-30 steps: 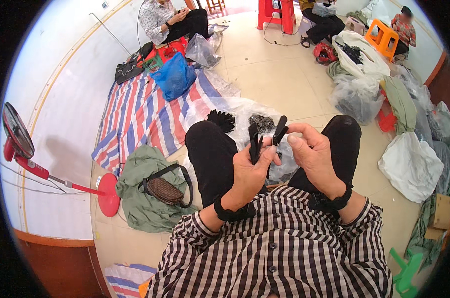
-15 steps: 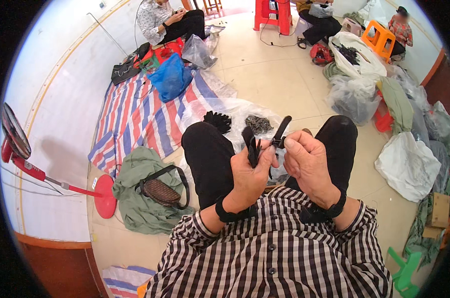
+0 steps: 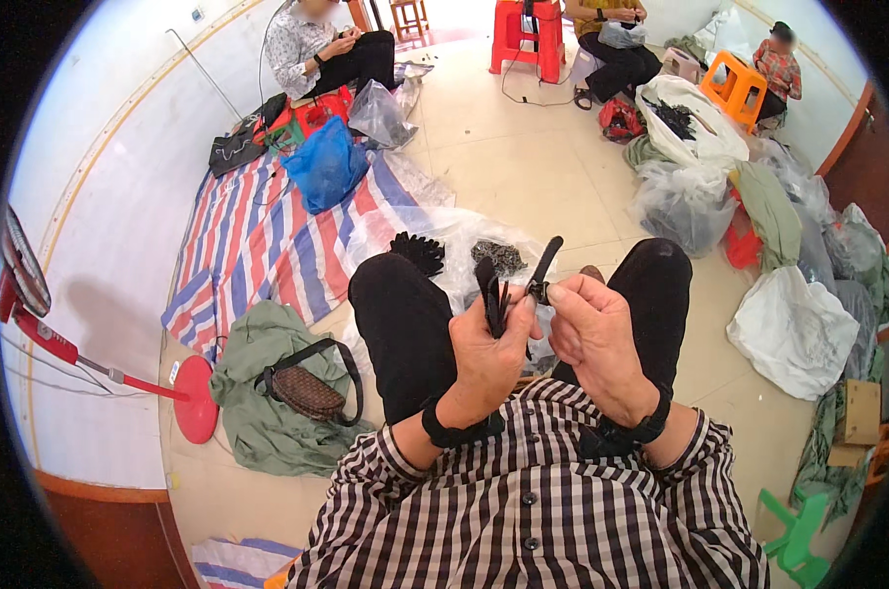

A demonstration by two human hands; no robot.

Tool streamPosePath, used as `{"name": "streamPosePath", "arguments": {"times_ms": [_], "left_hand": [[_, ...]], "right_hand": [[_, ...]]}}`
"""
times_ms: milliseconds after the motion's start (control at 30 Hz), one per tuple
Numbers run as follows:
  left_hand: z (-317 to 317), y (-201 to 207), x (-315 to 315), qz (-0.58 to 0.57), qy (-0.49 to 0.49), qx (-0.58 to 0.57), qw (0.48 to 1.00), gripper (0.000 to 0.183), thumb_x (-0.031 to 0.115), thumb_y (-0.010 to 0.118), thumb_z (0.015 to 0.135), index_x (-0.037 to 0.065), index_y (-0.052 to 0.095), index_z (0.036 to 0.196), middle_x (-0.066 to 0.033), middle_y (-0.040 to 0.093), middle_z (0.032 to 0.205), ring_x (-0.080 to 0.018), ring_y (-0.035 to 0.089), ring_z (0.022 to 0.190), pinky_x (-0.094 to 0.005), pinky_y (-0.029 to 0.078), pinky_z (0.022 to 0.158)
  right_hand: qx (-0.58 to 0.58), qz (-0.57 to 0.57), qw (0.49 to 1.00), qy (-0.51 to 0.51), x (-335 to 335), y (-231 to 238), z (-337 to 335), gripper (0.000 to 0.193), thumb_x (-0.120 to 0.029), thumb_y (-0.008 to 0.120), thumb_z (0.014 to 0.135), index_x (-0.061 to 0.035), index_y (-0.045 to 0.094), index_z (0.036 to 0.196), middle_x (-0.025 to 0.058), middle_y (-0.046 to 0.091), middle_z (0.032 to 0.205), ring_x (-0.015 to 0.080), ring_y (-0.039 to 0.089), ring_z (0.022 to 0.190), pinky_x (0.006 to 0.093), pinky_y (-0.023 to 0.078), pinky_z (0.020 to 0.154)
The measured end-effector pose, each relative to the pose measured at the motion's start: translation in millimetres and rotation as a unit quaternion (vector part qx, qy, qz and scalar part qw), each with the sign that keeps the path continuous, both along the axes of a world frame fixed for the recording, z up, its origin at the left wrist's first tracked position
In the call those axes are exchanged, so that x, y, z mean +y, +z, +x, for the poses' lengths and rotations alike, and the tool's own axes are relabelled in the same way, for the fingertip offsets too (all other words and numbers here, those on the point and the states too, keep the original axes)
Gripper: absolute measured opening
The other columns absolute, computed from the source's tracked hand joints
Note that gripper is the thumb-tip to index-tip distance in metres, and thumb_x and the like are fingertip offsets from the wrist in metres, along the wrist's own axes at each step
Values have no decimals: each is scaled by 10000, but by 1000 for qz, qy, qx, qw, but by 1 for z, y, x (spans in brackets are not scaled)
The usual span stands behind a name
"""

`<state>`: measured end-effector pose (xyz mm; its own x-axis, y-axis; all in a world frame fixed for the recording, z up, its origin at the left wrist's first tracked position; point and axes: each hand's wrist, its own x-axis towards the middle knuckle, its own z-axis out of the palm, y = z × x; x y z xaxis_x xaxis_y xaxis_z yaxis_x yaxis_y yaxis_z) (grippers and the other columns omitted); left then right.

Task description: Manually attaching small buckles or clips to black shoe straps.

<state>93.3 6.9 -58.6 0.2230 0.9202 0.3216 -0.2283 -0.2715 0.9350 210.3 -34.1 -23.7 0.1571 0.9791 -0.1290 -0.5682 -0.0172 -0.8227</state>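
My left hand (image 3: 484, 348) grips a small bunch of black straps (image 3: 490, 294) that stick up from my fist. My right hand (image 3: 592, 329) pinches one black strap (image 3: 544, 267) by its small metal buckle, close against my left thumb. Both hands are raised above my knees in black trousers. On the floor past my knees lies a clear plastic sheet (image 3: 444, 231) with a bundle of black straps (image 3: 417, 252) and a pile of small dark metal parts (image 3: 501, 257).
A striped tarp (image 3: 258, 236) with a blue bag (image 3: 324, 169), a green cloth with a brown woven bag (image 3: 307, 388), and a red standing fan (image 3: 32, 314) lie left. Full white and clear sacks (image 3: 793, 329) crowd the right. Other people sit at the back by red and orange stools.
My hands have stayed close together while my right hand shifted its grip on the single strap near the buckle. The view tilted slightly; my left fist keeps the bunch.
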Motion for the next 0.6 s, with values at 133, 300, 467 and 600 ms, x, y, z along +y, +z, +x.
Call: {"name": "streamPosePath", "arguments": {"times_ms": [133,300,467,600], "left_hand": [[-1,6,0,-12,-14,37,999,67,27,524,867,-32,555,877,-35,563,642,-79,517,573,-204,399,534],[-2,5,2,22,-7,50,998,64,23,521,866,-29,557,858,-32,560,639,-79,520,572,-206,404,537],[0,3,2,12,-6,40,999,73,21,512,868,-29,561,848,-33,560,636,-74,516,570,-206,401,530],[-3,8,1,37,7,82,996,67,21,521,861,-29,564,845,-30,567,617,-66,518,558,-204,402,517]], "right_hand": [[-22,-25,999,24,-1,4,2,126,-148,566,868,-47,534,800,-55,420,502,26,343,385,178,255,365],[-7,-36,998,51,2,6,6,131,-155,562,870,-46,527,807,-52,411,500,29,328,377,182,248,360],[12,-49,996,72,1,7,8,143,-159,546,877,-43,510,801,-50,390,494,33,306,371,186,242,359],[11,-59,995,74,4,6,10,141,-151,540,879,-41,504,798,-48,388,490,35,300,362,188,239,353]]}}
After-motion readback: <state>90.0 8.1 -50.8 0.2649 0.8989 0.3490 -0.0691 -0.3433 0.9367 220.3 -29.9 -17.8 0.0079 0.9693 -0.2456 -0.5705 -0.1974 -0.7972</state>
